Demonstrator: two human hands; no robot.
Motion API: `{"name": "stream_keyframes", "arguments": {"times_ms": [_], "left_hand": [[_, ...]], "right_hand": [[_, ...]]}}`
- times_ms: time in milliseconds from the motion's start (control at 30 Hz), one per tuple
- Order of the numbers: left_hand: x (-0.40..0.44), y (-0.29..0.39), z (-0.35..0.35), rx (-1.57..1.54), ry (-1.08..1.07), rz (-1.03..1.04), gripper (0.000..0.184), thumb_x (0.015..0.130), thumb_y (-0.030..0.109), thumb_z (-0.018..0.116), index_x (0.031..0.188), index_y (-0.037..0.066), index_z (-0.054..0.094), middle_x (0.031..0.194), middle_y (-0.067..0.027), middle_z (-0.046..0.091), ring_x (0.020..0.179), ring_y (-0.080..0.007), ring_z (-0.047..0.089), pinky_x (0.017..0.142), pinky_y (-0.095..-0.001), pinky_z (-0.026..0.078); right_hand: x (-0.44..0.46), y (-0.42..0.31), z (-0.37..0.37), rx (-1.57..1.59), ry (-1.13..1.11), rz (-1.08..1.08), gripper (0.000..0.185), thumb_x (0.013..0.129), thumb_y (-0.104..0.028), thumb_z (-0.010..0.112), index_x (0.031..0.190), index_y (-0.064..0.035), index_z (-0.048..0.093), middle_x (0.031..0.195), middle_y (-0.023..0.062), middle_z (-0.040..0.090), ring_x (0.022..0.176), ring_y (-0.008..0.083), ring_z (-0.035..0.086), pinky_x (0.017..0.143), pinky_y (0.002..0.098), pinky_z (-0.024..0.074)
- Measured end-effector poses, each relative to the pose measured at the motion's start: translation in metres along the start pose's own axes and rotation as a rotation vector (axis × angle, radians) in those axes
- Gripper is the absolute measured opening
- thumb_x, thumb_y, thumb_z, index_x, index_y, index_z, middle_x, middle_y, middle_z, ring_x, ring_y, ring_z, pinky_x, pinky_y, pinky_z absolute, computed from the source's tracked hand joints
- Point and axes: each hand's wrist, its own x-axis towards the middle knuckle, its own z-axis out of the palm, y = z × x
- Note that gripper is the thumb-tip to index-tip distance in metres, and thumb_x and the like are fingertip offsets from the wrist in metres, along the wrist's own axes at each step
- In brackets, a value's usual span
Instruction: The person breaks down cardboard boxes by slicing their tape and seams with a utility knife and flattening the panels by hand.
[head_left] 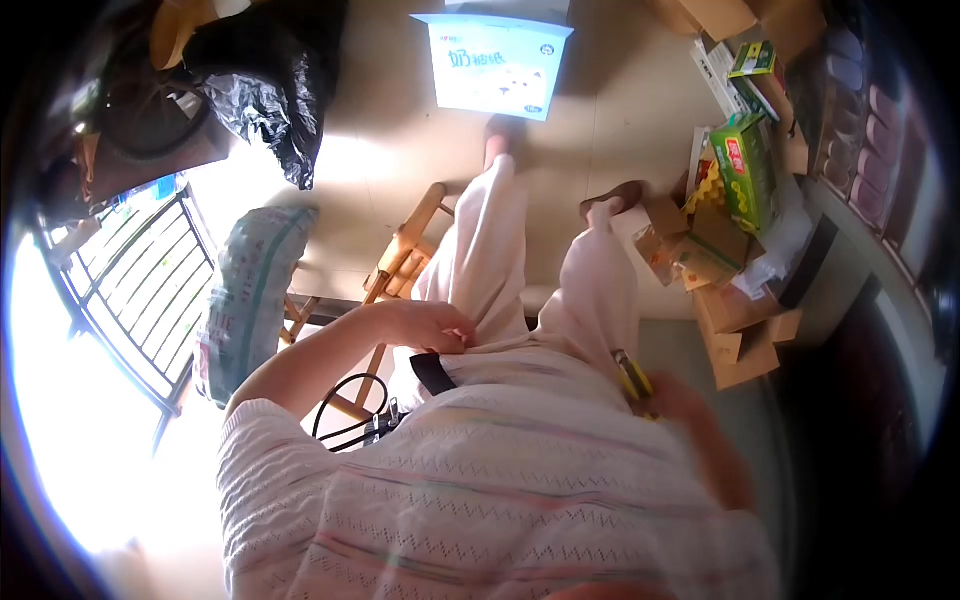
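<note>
My right hand (675, 398), smeared by motion, is at my right hip and grips a yellow and black tool that looks like a utility knife (632, 380). Over my lap, on the pale trousers (480, 250), rests my left hand (425, 325) with its fingers curled. Whether cloth or anything else is pinched in them is hidden. Beyond my feet stands a white and light-blue carton (495, 70) with blue printing, its top edge flared.
Flattened and opened cardboard boxes (735, 320) pile up at the right, with a green printed box (740, 175) among them. On the left are a stuffed sack (255, 290), a wooden stool (405, 250), a black plastic bag (275, 100) and a metal railing (140, 290).
</note>
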Motion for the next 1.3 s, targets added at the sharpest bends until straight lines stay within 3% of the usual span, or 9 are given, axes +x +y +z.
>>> {"name": "stream_keyframes", "arguments": {"times_ms": [167, 267, 400, 533, 600, 667, 833, 1100, 1300], "left_hand": [[-0.023, -0.016, 0.034, -0.267, 0.0, -0.269, 0.028, 0.082, 0.02, 0.053, 0.101, 0.001, 0.057, 0.088, -0.0046, 0.058, 0.081, -0.0143, 0.053, 0.073, -0.0276, 0.043], [-0.008, -0.042, 0.044, -0.046, 0.021, -0.177, 0.026, 0.083, 0.021, 0.053, 0.1, 0.003, 0.058, 0.087, -0.0042, 0.059, 0.079, -0.0129, 0.053, 0.068, -0.0268, 0.043], [0.044, -0.007, 0.009, 0.396, -0.248, -0.314, 0.025, 0.08, 0.016, 0.049, 0.1, 0.007, 0.06, 0.084, -0.013, 0.061, 0.082, -0.0229, 0.056, 0.074, -0.0318, 0.043], [0.128, 0.001, -0.056, 0.74, -0.102, -0.226, 0.017, 0.079, 0.015, 0.05, 0.09, 0.008, 0.061, 0.088, -0.0142, 0.061, 0.087, -0.0291, 0.057, 0.075, -0.0369, 0.044], [0.18, 0.007, -0.101, 0.958, 0.136, -0.231, 0.019, 0.08, 0.017, 0.051, 0.094, 0.008, 0.06, 0.089, -0.0132, 0.06, 0.088, -0.0289, 0.057, 0.073, -0.0394, 0.045], [0.222, 0.021, -0.139, 1.201, 0.385, -0.174, 0.022, 0.081, 0.019, 0.051, 0.099, 0.008, 0.058, 0.09, -0.0122, 0.059, 0.089, -0.0289, 0.057, 0.073, -0.0412, 0.046], [0.293, 0.007, -0.203, 0.934, 0.736, 0.041, 0.021, 0.079, 0.016, 0.055, 0.096, 0.006, 0.062, 0.086, -0.011, 0.061, 0.076, -0.0245, 0.061, 0.07, -0.0373, 0.047], [0.304, -0.023, -0.214, 1.076, 0.606, 0.095, 0.024, 0.079, 0.015, 0.057, 0.102, 0.006, 0.059, 0.094, -0.0134, 0.06, 0.082, -0.0275, 0.059, 0.074, -0.0364, 0.046], [0.293, -0.036, -0.204, 1.235, 0.616, 0.203, 0.026, 0.078, 0.013, 0.057, 0.102, 0.005, 0.059, 0.088, -0.0137, 0.059, 0.079, -0.0288, 0.058, 0.071, -0.0369, 0.046]], "right_hand": [[0.024, 0.042, 0.017, 0.123, -0.102, 0.032, 0.022, 0.071, -0.005, 0.067, 0.09, -0.0026, 0.058, 0.076, 0.0007, 0.057, 0.067, 0.0104, 0.053, 0.062, 0.0243, 0.0436], [0.09, 0.089, 0.012, 0.314, -0.306, -0.076, 0.02, 0.071, -0.005, 0.067, 0.089, -0.0022, 0.058, 0.077, -0.0003, 0.057, 0.069, 0.0098, 0.054, 0.062, 0.0233, 0.0435], [0.128, 0.094, -0.003, 0.429, -0.238, -0.214, 0.017, 0.073, -0.004, 0.065, 0.087, -0.0014, 0.057, 0.073, 0.0021, 0.057, 0.063, 0.012, 0.054, 0.058, 0.0249, 0.0443], [0.199, 0.056, -0.037, 0.716, -0.083, -0.563, 0.016, 0.076, -0.007, 0.061, 0.09, -0.002, 0.056, 0.068, 0.0045, 0.056, 0.054, 0.0132, 0.053, 0.051, 0.0263, 0.0434], [0.248, 0.011, -0.064, 0.661, 0.229, -0.545, 0.022, 0.077, -0.01, 0.061, 0.096, -0.0023, 0.053, 0.065, 0.0031, 0.053, 0.054, 0.0115, 0.051, 0.051, 0.0244, 0.0422], [0.3, -0.022, -0.082, 0.769, 0.257, -0.749, 0.029, 0.079, -0.011, 0.061, 0.104, -0.0025, 0.049, 0.068, 0.0022, 0.052, 0.055, 0.0102, 0.049, 0.051, 0.0241, 0.0424], [0.388, -0.068, -0.107, 0.975, 0.179, -0.985, 0.034, 0.077, -0.008, 0.063, 0.104, -0.003, 0.043, 0.083, 0.003, 0.053, 0.065, 0.01, 0.049, 0.059, 0.0269, 0.0451], [0.367, -0.054, -0.089, 0.982, 0.166, -1.258, 0.056, 0.079, -0.003, 0.054, 0.13, -0.0013, 0.03, 0.099, 0.0101, 0.055, 0.073, 0.0132, 0.053, 0.063, 0.0264, 0.0452], [0.355, -0.033, -0.039, 0.918, 0.345, -1.383, 0.037, 0.088, -0.013, 0.05, 0.121, -0.0005, 0.039, 0.094, 0.01, 0.057, 0.062, 0.0113, 0.053, 0.053, 0.0239, 0.0439]]}}
